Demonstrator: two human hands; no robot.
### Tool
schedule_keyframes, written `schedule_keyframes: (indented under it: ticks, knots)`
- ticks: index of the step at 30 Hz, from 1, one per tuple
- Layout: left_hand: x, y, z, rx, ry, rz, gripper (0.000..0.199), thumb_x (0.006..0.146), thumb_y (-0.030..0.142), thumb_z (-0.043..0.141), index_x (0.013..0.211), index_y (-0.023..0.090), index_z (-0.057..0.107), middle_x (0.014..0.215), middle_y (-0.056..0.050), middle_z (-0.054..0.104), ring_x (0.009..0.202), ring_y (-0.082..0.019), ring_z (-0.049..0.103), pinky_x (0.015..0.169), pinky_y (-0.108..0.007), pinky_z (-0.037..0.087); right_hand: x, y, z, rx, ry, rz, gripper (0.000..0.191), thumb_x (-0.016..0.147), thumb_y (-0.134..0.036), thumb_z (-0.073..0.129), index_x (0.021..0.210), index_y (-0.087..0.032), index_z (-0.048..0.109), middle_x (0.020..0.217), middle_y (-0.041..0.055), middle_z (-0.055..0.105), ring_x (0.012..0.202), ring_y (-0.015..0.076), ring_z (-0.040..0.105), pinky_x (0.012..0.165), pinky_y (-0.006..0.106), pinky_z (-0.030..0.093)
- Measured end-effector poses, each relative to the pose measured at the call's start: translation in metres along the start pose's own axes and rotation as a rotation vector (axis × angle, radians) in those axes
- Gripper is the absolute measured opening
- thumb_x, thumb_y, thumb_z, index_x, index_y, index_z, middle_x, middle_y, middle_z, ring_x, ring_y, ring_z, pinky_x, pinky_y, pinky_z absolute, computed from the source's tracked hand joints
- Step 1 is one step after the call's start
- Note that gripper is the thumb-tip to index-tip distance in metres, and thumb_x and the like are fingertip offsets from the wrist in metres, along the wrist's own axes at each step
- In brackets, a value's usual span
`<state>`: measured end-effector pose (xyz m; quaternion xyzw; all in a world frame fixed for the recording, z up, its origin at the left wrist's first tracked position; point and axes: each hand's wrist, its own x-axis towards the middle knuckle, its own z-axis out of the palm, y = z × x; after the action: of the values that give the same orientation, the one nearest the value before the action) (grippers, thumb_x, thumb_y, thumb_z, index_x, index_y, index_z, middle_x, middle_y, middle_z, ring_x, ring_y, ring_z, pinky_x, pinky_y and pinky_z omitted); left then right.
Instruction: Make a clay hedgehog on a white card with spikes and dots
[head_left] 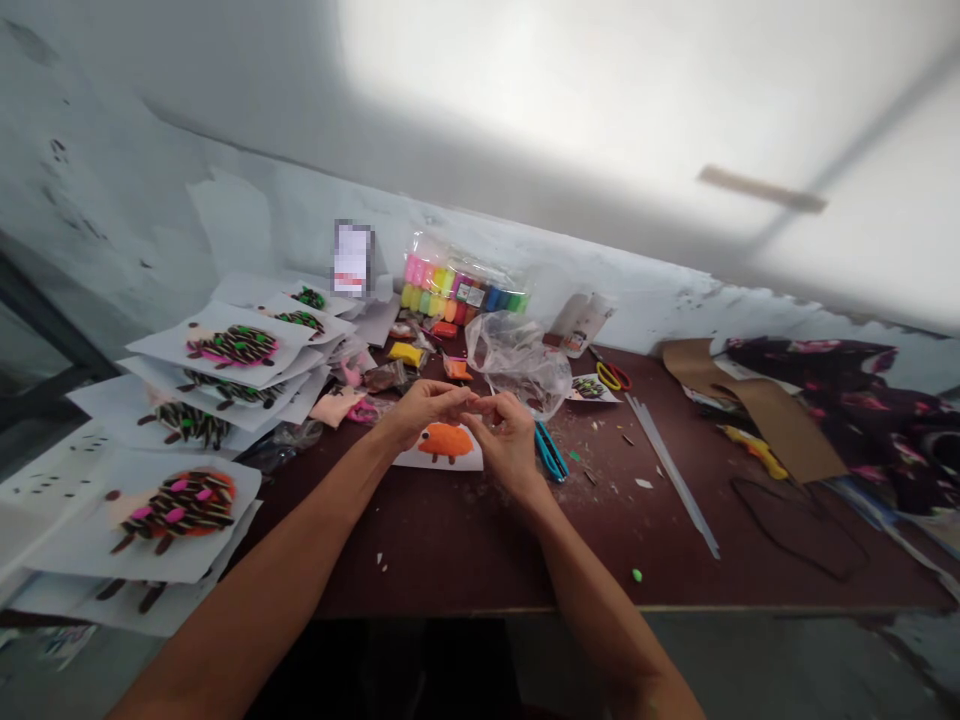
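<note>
Above the dark red table, my left hand [426, 410] and my right hand [508, 436] meet with bent fingers pinched together at the tips. Whatever lies between the fingertips is too small to make out. Directly under them is a white card [471, 462] bearing an orange clay hedgehog body [448, 441] with brown feet; the hands cover its upper edge. A teal cutter [551, 453] rests just right of my right hand. Beyond the fingers are an orange clay packet [457, 368] and a crumpled clear plastic bag [517, 360].
Stacked cards with finished hedgehogs [184, 510] fill the left side. Coloured clay sticks [461, 288], a phone-like screen [352, 258] and a white bottle [585, 325] stand along the wall. Scissors [613, 376], clear glue sticks [675, 475] and a yellow tool [756, 452] lie right.
</note>
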<state>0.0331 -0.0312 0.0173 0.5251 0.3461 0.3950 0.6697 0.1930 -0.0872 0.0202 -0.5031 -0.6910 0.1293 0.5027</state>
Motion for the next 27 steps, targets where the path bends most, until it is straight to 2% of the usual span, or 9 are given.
schedule_keyframes:
  ticks: [2, 6, 10, 15, 27]
  knots:
    - [-0.0007, 0.0004, 0.0006, 0.025, -0.024, -0.004, 0.042, 0.074, 0.052, 0.078, 0.088, 0.013, 0.079, 0.077, -0.008, 0.076, 0.070, -0.015, 0.067, 0.071, -0.028, 0.052, -0.0004, 0.0006, 0.0004, -0.010, 0.012, -0.009, 0.019, 0.087, -0.035, 0.070, 0.075, -0.021, 0.066, 0.075, 0.0012, 0.063, 0.068, 0.0156, 0.051, 0.066, 0.030, 0.041]
    - [-0.0019, 0.0017, 0.0000, 0.048, -0.047, 0.009, 0.040, 0.071, 0.051, 0.080, 0.085, 0.014, 0.077, 0.079, -0.008, 0.076, 0.072, -0.016, 0.068, 0.072, -0.028, 0.053, -0.0004, 0.0017, 0.0008, -0.030, -0.005, -0.009, 0.021, 0.091, -0.033, 0.062, 0.072, -0.022, 0.065, 0.073, 0.0018, 0.063, 0.068, 0.0162, 0.052, 0.066, 0.030, 0.041]
    - [-0.0010, 0.0007, -0.0011, 0.115, -0.038, 0.048, 0.037, 0.072, 0.050, 0.080, 0.080, 0.014, 0.075, 0.076, -0.007, 0.075, 0.069, -0.016, 0.067, 0.067, -0.027, 0.054, -0.0003, 0.0012, 0.0004, -0.048, -0.033, -0.022, 0.021, 0.091, -0.032, 0.061, 0.072, -0.022, 0.066, 0.072, 0.0021, 0.064, 0.068, 0.0166, 0.054, 0.066, 0.031, 0.042]
    - [0.0008, -0.0019, -0.0006, 0.150, -0.025, 0.010, 0.040, 0.072, 0.053, 0.078, 0.076, 0.014, 0.073, 0.068, -0.005, 0.071, 0.063, -0.014, 0.066, 0.059, -0.023, 0.051, 0.0001, 0.0000, -0.0003, -0.048, -0.018, -0.029, 0.022, 0.091, -0.030, 0.061, 0.072, -0.022, 0.065, 0.071, 0.0017, 0.063, 0.067, 0.0160, 0.054, 0.065, 0.030, 0.041]
    - [-0.0018, -0.0001, -0.0035, 0.170, -0.153, -0.001, 0.044, 0.075, 0.058, 0.074, 0.078, 0.013, 0.073, 0.068, -0.006, 0.071, 0.062, -0.014, 0.065, 0.062, -0.025, 0.052, 0.0007, 0.0010, -0.0005, -0.041, -0.041, -0.026, 0.018, 0.092, -0.032, 0.063, 0.077, -0.022, 0.069, 0.077, 0.0026, 0.065, 0.069, 0.0162, 0.054, 0.066, 0.030, 0.043]
